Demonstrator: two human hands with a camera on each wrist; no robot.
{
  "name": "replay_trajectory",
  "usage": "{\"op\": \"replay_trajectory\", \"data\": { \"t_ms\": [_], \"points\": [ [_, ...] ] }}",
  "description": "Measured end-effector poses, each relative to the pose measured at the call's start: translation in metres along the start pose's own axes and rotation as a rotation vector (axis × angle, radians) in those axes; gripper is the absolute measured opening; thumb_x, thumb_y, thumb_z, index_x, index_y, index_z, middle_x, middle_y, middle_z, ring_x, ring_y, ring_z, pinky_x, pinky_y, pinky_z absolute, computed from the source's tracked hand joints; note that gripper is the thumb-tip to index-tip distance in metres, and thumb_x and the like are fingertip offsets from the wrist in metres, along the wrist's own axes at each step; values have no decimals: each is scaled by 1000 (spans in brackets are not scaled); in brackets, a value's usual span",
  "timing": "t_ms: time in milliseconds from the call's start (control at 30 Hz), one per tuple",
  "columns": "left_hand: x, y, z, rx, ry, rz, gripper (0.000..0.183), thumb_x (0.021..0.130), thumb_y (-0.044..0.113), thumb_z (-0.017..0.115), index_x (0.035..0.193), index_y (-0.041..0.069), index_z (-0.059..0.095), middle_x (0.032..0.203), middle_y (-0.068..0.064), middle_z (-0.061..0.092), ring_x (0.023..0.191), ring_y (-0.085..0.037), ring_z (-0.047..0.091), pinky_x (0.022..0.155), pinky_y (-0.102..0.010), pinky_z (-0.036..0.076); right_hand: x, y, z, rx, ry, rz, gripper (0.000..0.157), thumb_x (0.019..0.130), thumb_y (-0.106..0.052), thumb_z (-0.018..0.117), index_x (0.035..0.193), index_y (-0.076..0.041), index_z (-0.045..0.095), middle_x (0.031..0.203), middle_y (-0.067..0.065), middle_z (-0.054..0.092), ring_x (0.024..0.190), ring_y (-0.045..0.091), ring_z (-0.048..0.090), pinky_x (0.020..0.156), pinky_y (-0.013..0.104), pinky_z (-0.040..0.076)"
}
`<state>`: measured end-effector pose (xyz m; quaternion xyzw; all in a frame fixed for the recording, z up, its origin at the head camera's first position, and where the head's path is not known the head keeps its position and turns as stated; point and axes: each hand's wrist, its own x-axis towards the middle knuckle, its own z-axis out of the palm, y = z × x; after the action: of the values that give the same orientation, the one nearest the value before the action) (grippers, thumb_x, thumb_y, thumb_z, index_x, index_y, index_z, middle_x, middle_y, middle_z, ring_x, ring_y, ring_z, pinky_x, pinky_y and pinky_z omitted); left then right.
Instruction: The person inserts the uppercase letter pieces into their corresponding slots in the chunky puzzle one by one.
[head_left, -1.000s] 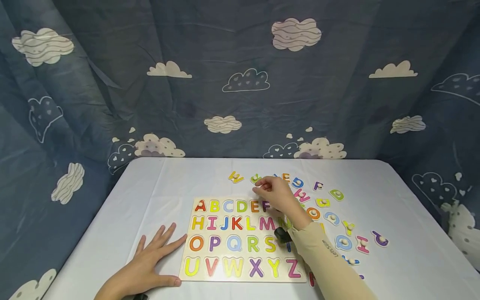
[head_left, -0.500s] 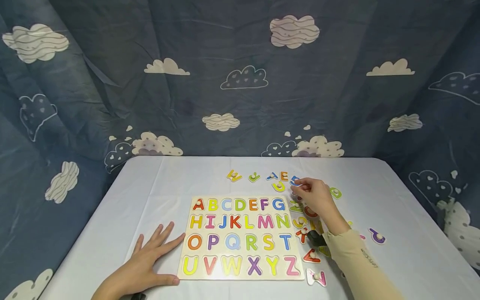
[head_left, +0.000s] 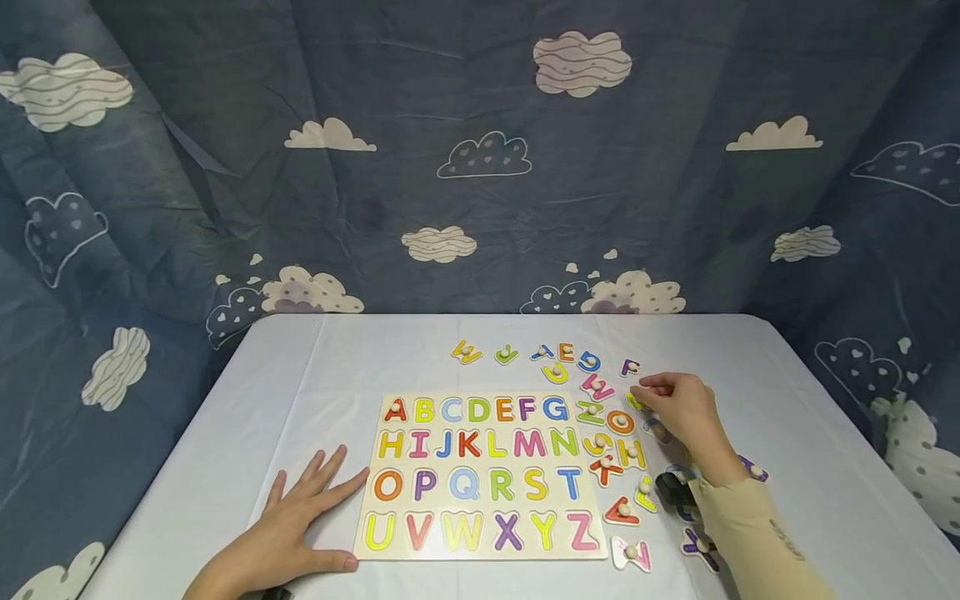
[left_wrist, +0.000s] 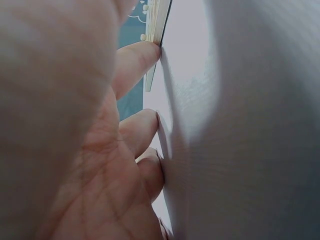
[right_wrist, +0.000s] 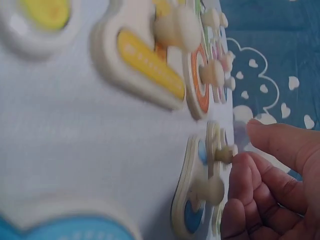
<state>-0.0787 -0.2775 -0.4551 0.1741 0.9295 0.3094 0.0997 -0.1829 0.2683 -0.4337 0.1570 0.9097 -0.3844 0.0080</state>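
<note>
A cream alphabet board (head_left: pixel 589 496) lies on the table, with a knobbed red A piece (head_left: pixel 395 411) in its A place. My left hand (head_left: pixel 292 529) is spread flat beside the board, index fingertip and thumb tip at its left edge; the left wrist view has one fingertip against the board's side. Over the loose pieces at the right, my right hand (head_left: pixel 686 417) reaches the yellow-green letter B (head_left: pixel 634 401). In the right wrist view the thumb and forefinger stand apart, close to a small wooden knob (right_wrist: pixel 226 154). A blue letter piece (right_wrist: pixel 194 215) is just in front.
Several loose knobbed letters lie right of and behind the board, among them an orange O (head_left: pixel 620 422), a purple F (head_left: pixel 630 367) and a yellow W (head_left: pixel 467 352). The right forearm covers some pieces. A dark cloud-print curtain (head_left: pixel 480 208) hangs behind the white table (head_left: pixel 315 400).
My right hand has moved from above the board's top right, over the loose letters, rightward to the B, uncovering the board's right side. The left hand stays by the board's edge.
</note>
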Motion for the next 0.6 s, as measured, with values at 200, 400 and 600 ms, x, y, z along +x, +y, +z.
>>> {"op": "replay_trajectory", "data": {
  "t_ms": [200, 400, 600],
  "points": [
    [0, -2, 1, 12, 12, 8, 104, 66, 67, 92, 158, 40, 54, 178, -15, 29, 162, -58, 14, 118, -88, -2, 1, 9, -2, -20, 30, 17, 32, 99, -27, 77, 113, 2, 73, 96, 13, 66, 85, 25, 57, 59, 26, 45],
    [1, -3, 3, 20, 13, -6, 105, 64, 67, 92, 158, 40, 54, 178, -14, 29, 163, -57, 14, 119, -87, -2, 1, 16, -3, -57, 35, 20, 30, 98, -29, 79, 100, 1, 72, 90, 13, 65, 78, 23, 57, 54, 29, 43],
    [1, -1, 2, -11, -12, -28, 106, 64, 66, 93, 158, 38, 54, 179, -14, 26, 163, -57, 8, 122, -84, -9, 3, 15, -3, -53, 5, 45, 32, 97, -31, 79, 100, 0, 72, 91, 13, 65, 75, 22, 57, 54, 30, 43]
  ]
}}
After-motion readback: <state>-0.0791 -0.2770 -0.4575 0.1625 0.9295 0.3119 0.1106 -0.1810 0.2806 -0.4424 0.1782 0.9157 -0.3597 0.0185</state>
